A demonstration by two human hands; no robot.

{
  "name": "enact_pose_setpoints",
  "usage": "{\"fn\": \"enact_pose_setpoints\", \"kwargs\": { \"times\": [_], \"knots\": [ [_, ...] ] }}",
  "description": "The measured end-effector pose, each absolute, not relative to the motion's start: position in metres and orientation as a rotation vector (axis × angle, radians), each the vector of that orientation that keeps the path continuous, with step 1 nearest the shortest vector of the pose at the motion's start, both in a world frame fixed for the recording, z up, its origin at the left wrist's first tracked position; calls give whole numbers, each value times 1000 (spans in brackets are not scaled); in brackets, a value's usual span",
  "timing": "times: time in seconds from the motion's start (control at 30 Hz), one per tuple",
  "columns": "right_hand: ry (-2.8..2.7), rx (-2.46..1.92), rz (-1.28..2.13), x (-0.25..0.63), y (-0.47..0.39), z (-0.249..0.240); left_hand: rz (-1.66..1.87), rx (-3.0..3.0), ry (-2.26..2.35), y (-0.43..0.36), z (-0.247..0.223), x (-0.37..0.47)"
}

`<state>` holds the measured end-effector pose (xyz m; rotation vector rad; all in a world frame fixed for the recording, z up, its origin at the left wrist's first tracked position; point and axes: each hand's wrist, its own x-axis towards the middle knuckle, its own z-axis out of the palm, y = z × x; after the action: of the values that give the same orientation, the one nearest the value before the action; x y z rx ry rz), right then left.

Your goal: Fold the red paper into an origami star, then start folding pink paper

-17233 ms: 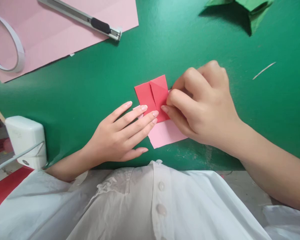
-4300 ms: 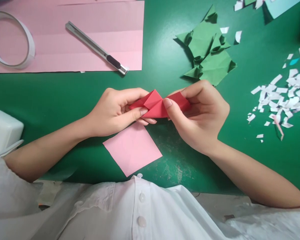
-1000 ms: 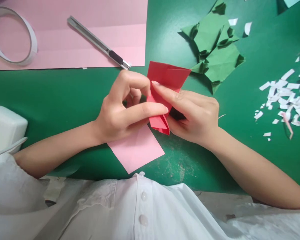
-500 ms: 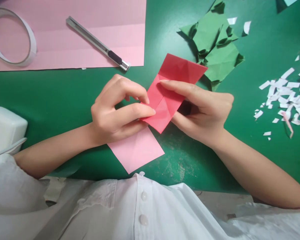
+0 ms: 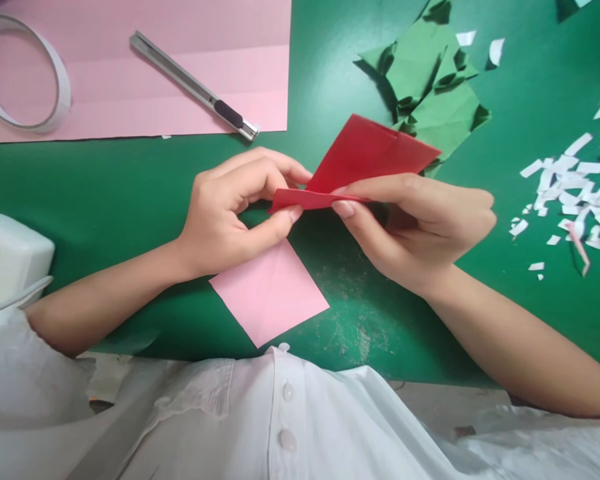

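While we hold the folded red paper (image 5: 375, 157) above the glossy green bench (image 5: 130, 187), our two hands face each other across its near fold. With our left hand (image 5: 245, 210), we keep a light grip on the fold's left end, thumb at the lower edge and fingers behind. With our right hand (image 5: 420, 223), we have a closed grip on the fold's other end, pinched between thumb and forefinger, while the broad red panel slants up behind and partly covers a cluster of green folded-paper pieces (image 5: 417, 60).

Below our left hand we see a flat pink paper square (image 5: 273, 297), one corner towards our white buttoned shirt (image 5: 240, 413). Farther off on the left lies a large pink paper sheet (image 5: 230, 33), bearing a white ring-shaped roll of tape (image 5: 64, 97) and a grey metal cutter with a black slider (image 5: 185, 79), set diagonally. We have a white plastic box (image 5: 15, 250) at the left edge, and small white paper scraps (image 5: 590, 168) strewn on the right.
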<state>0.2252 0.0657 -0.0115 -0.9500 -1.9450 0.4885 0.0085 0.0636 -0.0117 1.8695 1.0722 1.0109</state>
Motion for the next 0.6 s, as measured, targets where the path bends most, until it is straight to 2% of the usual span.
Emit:
{"fn": "enact_pose_setpoints", "kwargs": {
  "times": [0.3,0.6],
  "knots": [
    [-1681,-1021,670,216,59,-17,993,1797,1082,60,-13,9],
    [-1753,-1023,668,216,57,-24,943,1831,1068,63,-8,10]
  ]
}}
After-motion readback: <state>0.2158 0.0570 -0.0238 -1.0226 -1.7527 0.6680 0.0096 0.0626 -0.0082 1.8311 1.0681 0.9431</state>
